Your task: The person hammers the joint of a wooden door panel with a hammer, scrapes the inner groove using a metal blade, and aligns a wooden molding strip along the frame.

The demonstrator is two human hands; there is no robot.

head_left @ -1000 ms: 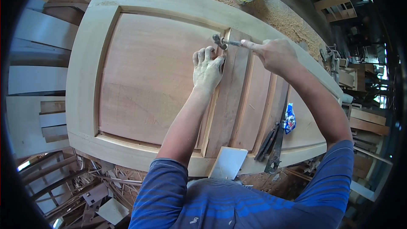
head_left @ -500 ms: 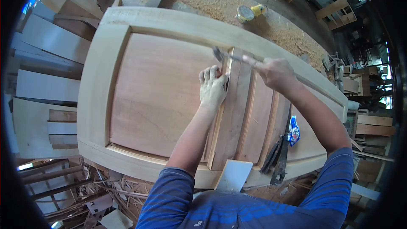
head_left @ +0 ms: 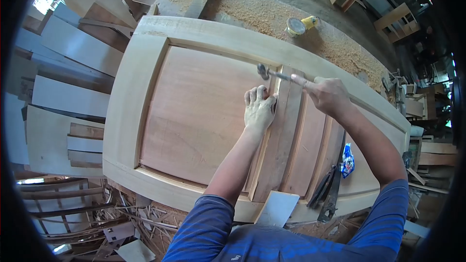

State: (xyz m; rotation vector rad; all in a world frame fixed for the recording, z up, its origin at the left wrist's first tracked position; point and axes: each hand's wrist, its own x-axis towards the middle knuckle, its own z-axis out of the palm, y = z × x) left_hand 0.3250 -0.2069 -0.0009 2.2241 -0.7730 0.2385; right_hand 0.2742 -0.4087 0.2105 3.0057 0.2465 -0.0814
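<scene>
A panelled wooden door (head_left: 121, 92) lies flat before me. My right hand (head_left: 329, 96) is closed round a hammer (head_left: 263, 72), index finger along its handle; the hammer head is just above the fingers of my left hand. My left hand (head_left: 258, 111) rests at the edge of the large panel (head_left: 199, 111), fingers bent against a thin wooden strip (head_left: 259, 165) beside the cross rail (head_left: 281, 136). Whatever is pinched between its thumb and fingers is too small to make out.
Dark long-handled tools (head_left: 330, 194) and a blue packet (head_left: 347, 161) lie on the door's right part. A white board piece (head_left: 276, 208) stands at the near edge. A yellow power tool (head_left: 301, 25) sits among sawdust behind. Boards (head_left: 73, 97) lean at left.
The view has shifted, so the door and both hands appear lower and further right. The hammer and both hands keep nearly the same places over the door.
</scene>
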